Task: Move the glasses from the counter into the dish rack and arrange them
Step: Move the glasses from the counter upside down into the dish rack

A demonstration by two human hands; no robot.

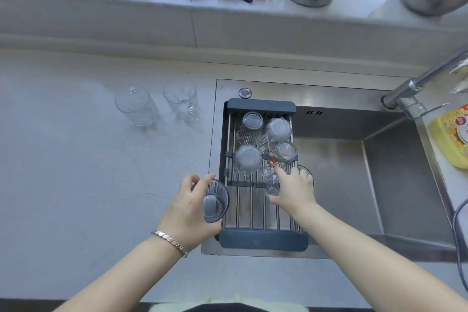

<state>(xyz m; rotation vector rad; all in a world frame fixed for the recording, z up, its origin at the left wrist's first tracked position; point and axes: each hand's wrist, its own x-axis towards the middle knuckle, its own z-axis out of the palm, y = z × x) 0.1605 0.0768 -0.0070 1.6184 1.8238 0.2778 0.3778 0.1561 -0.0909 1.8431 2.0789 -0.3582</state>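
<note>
Four glasses (pixel 249 158) already sit upside down in the dish rack (pixel 263 239) over the sink (pixel 379 175). Your right hand (pixel 291 189) is gripping a fifth glass (pixel 271 181) on the bars. Your left hand (pixel 188 206) grasps a ribbed glass (pixel 215 201) beside the rack. Two mugs (pixel 136 106) wait on the counter (pixel 76 172).

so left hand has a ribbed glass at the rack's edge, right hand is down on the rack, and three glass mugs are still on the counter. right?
Not quite: the head view shows two glass mugs on the counter, not three. The rest holds: the left hand holds the ribbed glass at the rack edge, the right hand on the rack.
</note>
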